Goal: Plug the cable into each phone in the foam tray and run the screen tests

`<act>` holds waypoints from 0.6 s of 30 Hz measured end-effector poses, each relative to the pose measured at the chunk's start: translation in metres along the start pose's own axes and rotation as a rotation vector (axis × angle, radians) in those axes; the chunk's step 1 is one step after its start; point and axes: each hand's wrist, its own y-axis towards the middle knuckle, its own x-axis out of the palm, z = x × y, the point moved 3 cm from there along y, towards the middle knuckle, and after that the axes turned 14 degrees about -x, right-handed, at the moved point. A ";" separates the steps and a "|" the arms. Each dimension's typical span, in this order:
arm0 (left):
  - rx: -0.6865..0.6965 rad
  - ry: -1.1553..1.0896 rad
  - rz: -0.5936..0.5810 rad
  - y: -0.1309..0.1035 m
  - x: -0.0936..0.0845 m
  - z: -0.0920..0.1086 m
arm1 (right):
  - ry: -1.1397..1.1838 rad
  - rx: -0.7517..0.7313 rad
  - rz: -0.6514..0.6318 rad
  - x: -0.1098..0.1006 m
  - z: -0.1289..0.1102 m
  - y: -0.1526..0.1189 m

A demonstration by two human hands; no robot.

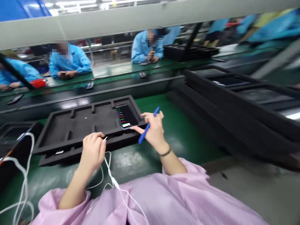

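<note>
Phone (pixel 126 117), lying screen up in the right-hand end compartment of a black foam tray (pixel 58 128), center of the frame; its dark display carries short green and red lines and a white block at the lower edge. Right hand (pixel 155 132), just right of center: a blue pen (pixel 147 127) is held slantwise among the fingers, while thumb and forefinger stand apart at the phone's lower right corner; whether the thumb touches the phone cannot be told. A dark bracelet (pixel 164 152) circles the wrist. Left hand (pixel 93 150), left of center: fingers and thumb are closed on the end of a thin white cable (pixel 109 170), near the tray's front edge. The cable runs down over the person's pink garment (pixel 152 193). A second black tray (pixel 93 151) lies beneath the first on the green work surface (pixel 187 137). At right, a stack of black trays (pixel 217 118); at lower left, thicker white cables (pixel 24 184). Upper part of the frame: co-workers in blue jackets sit beyond a belt (pixel 114 82) bearing small devices, beneath a pale beam (pixel 117 20) crossing the view.
</note>
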 end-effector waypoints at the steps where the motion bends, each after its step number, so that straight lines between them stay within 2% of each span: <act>1: 0.053 0.001 0.003 0.002 0.002 -0.004 | -0.025 0.058 -0.036 0.003 0.000 0.001; 5: 0.147 0.014 0.033 0.010 0.005 -0.016 | -0.092 0.209 -0.184 0.006 -0.003 0.010; 10: 0.227 0.135 0.024 0.018 0.012 -0.021 | -0.159 0.245 -0.307 0.004 -0.008 0.023; 13: 0.296 0.213 0.069 0.020 0.014 -0.019 | -0.217 0.252 -0.359 0.008 -0.011 0.031; 16: 0.324 0.239 0.107 0.021 0.013 -0.017 | -0.307 0.221 -0.328 0.004 -0.009 0.042; 18: 0.316 0.244 0.116 0.022 0.012 -0.016 | -0.381 0.228 -0.256 -0.017 0.001 0.047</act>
